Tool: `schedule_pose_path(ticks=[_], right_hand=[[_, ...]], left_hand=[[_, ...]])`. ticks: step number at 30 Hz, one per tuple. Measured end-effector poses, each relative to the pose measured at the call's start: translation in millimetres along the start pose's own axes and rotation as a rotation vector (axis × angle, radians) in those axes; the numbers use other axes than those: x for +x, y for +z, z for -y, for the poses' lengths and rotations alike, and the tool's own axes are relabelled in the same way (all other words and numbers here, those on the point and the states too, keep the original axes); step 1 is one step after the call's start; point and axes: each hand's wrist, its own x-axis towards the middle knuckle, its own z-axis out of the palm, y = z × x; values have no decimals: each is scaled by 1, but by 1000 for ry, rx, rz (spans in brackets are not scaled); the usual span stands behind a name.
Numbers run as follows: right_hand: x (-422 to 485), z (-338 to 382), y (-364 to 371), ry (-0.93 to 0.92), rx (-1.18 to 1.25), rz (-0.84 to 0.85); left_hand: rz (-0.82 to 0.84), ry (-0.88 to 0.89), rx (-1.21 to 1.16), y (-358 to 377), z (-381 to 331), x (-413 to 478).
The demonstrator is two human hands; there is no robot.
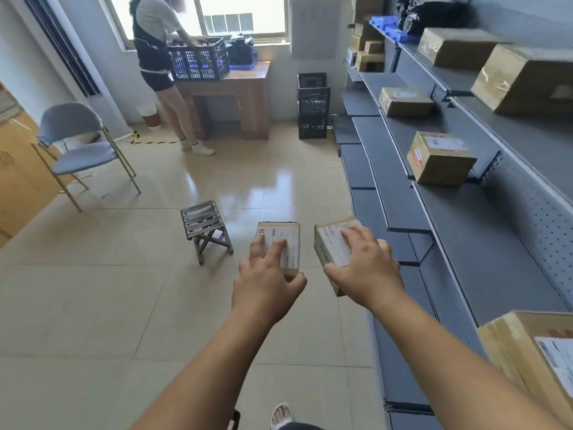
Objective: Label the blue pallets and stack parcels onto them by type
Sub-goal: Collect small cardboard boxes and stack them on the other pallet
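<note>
Far left: wooden cabinet (12, 169), then a blue-grey folding chair (77, 144) on the tiled floor (93, 305). Behind the chair a second person (156, 57) stands at the window, hands in a dark crate (198, 58) that sits on a wooden surface (248, 94). Mid-floor: small slatted stool (203, 226), upright.

Left grip (266, 293) holds the left parcel (291, 240) in the air above the floor, just right of the stool in the view. Fingers are spread across the labelled top, thumb hooked at the near end. Parcel roughly level, label up.

Against the far wall: stacked black crates (313, 105).

Right grip (366, 268) grasps the right parcel (328, 243), also in the air, near the front edge of the shelving (465, 243). Fingers lie over the label, thumb on the left side edge. This parcel is tilted, its left side face showing. The two parcels are near each other, not touching.

Grey shelving runs along the right side. On it, well apart: a small box (404, 100), a taped box (440, 158), a large box (524, 79) one level up, and a labelled box (533, 361) nearest the camera. Blue plastic pieces (386, 24) lie on the top level at the far end; can't tell whether they are the pallets.
</note>
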Motion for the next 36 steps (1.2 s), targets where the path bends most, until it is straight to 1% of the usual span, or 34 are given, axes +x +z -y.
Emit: schedule_pose_path(ticks=[3, 7, 14, 19, 23, 28, 36], right_hand=[[53, 20, 4, 26, 4, -22], [116, 38, 10, 43, -3, -26], [239, 43, 22, 51, -1, -36], [347, 33, 22, 17, 10, -36], [430, 26, 2, 4, 33, -32], [531, 28, -21, -38, 65, -48], [667, 52, -17, -57, 48, -52]], left_hand=[[7, 39, 12, -12, 7, 60], [19, 49, -7, -22, 9, 134], [10, 60, -7, -16, -3, 257], [-10, 37, 1, -4, -28, 357], [-9, 9, 11, -3, -60, 431], [-51, -11, -31, -7, -93, 520], [-64, 8, -61, -11, -104, 659]])
